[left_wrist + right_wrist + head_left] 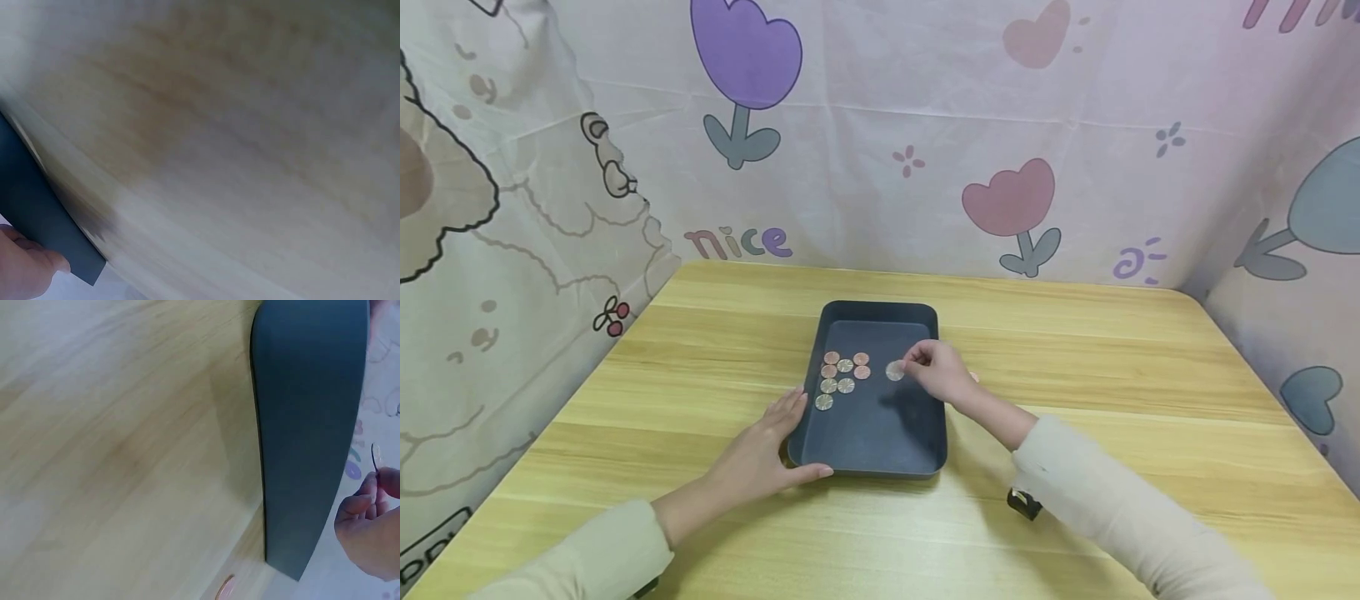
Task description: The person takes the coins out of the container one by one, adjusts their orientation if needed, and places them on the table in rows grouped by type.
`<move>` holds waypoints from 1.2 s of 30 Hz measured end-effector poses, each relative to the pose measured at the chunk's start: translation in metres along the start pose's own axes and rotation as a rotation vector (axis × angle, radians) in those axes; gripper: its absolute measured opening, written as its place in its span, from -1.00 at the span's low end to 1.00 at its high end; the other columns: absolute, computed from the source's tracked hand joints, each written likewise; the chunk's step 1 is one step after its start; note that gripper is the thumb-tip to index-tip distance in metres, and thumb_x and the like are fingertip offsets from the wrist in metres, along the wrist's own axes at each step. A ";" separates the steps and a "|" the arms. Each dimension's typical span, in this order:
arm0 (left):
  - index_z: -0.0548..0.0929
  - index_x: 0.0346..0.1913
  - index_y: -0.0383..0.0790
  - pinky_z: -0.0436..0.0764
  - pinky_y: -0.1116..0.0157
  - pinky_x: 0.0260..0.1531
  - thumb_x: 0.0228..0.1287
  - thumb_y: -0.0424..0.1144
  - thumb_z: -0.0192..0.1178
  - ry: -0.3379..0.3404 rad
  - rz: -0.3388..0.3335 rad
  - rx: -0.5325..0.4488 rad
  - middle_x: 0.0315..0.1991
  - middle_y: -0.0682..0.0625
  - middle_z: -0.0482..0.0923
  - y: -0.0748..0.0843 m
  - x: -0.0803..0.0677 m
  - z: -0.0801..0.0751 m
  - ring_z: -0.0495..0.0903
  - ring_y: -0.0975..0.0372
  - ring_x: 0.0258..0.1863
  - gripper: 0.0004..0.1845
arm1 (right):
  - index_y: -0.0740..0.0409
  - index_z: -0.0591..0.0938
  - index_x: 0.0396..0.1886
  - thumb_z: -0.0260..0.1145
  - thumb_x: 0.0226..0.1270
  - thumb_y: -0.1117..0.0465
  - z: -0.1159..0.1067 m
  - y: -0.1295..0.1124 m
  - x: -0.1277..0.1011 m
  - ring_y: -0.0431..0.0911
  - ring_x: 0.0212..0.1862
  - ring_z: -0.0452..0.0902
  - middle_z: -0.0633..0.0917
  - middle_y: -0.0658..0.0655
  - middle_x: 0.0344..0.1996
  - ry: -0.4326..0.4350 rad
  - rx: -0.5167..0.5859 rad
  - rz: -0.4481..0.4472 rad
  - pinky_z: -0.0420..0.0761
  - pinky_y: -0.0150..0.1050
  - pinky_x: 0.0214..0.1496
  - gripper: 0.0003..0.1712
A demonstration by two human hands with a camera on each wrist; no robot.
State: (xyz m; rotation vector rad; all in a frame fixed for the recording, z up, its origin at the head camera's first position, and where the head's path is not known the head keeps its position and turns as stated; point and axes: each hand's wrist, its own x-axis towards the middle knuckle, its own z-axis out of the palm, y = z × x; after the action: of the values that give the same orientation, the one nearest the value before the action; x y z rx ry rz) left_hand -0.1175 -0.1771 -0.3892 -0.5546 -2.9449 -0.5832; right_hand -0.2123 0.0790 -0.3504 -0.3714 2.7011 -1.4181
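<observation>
A dark grey rectangular tray [865, 442] sits on the wooden table. My right hand [942, 371] pinches a silvery coin [894, 371] between thumb and fingertips, over the tray's right half. In the right wrist view the coin [375, 456] is seen edge-on, above the tray wall [309, 437]. Several copper and paler coins [846, 386] lie flat in the tray's left half, grouped near the left wall. Around the tray's near left corner, my left hand [767, 442] rests with fingers extended along the left side and thumb along the front rim.
One copper coin [975, 377] lies on the table [1112, 367] just right of the tray, partly hidden behind my right hand. A printed cloth [880, 192] hangs behind and beside the table. A small black device [1023, 503] shows under the right sleeve.
</observation>
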 end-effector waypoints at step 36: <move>0.24 0.33 -0.42 0.27 -0.01 0.28 -0.11 0.35 0.26 -0.004 0.014 0.001 0.41 -0.22 0.11 0.001 0.001 -0.003 0.17 -0.10 0.37 0.10 | 0.32 0.55 -0.51 0.21 0.21 0.35 -0.047 0.072 -0.056 -0.24 -0.57 0.27 0.53 0.02 -0.62 -0.011 -0.066 0.253 0.30 -0.46 -0.58 -0.87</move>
State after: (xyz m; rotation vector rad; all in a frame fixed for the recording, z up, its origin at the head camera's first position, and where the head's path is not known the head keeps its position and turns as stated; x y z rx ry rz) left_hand -0.1176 -0.1766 -0.3862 -0.5758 -2.9423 -0.5805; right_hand -0.1793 0.1691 -0.3851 -0.0367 2.6754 -1.2563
